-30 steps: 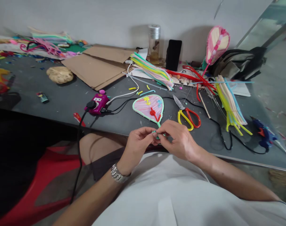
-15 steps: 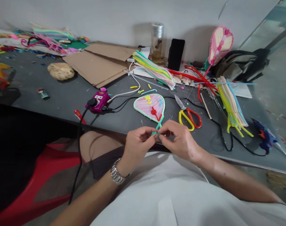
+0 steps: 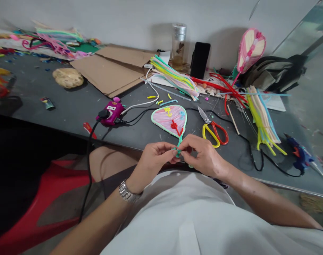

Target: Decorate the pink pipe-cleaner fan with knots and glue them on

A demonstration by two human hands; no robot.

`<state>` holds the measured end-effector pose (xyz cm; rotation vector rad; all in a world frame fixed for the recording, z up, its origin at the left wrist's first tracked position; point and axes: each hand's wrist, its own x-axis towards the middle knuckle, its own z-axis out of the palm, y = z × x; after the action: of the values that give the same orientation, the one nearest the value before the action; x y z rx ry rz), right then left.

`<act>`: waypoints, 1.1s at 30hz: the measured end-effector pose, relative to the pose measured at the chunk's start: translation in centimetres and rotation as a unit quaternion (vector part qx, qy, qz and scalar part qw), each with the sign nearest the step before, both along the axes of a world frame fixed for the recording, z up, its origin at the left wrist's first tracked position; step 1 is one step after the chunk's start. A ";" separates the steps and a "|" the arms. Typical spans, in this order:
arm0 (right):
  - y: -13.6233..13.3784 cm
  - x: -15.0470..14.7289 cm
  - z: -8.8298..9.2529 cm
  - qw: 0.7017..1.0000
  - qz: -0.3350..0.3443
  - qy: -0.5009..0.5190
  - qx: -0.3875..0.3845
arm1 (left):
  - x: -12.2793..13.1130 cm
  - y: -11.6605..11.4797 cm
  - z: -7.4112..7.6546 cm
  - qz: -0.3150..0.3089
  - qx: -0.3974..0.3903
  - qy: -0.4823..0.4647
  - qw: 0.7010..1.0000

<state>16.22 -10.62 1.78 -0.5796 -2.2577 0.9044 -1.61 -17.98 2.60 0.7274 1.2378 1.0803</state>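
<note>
In the head view my left hand (image 3: 153, 161) and my right hand (image 3: 205, 157) meet at the table's front edge, thumbs and forefingers closed. Between the fingertips they pinch a small, bent green pipe cleaner (image 3: 178, 153), partly hidden by the fingers. Just beyond them lies a fan-shaped craft (image 3: 162, 122) in pink fuzzy strips, rimmed in light green. Yellow, blue and red bits decorate its face, and its green handle (image 3: 180, 141) runs down toward my fingers. Scissors (image 3: 207, 120) with one yellow and one red handle lie to the right of the fan, blades apart.
Bundles of pipe cleaners lie at the back (image 3: 174, 78) and right (image 3: 262, 117). A glue gun (image 3: 299, 154) rests far right, its cord crossing the table. Left are a purple power socket (image 3: 112, 113) and cardboard (image 3: 110, 72). A bottle (image 3: 178, 47) and phone (image 3: 200, 60) stand behind.
My fingers have shifted slightly on the green pipe cleaner, and its bent shape between them looks different. The fan and scissors lie as before.
</note>
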 end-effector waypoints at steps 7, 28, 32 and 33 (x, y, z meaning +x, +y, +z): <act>0.7 0.6 0.7 0.946 0.046 -0.135 0.291 | 0.1 0.2 0.0 0.016 -0.002 0.012 1.000; 0.3 -1.6 0.6 0.891 -0.035 0.014 -0.452 | 0.4 -0.5 -0.9 0.055 0.276 0.424 0.861; 0.6 -1.7 0.2 0.800 0.037 0.009 -0.599 | 0.2 -0.5 -0.5 0.048 0.269 0.408 0.871; 0.5 -1.7 0.1 0.829 0.027 0.007 -0.558 | 0.1 -0.4 -0.3 0.056 0.253 0.390 0.883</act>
<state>14.55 -10.16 1.86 -0.9633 -1.5152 2.2394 -1.53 -18.36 2.28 1.6230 1.6967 1.2711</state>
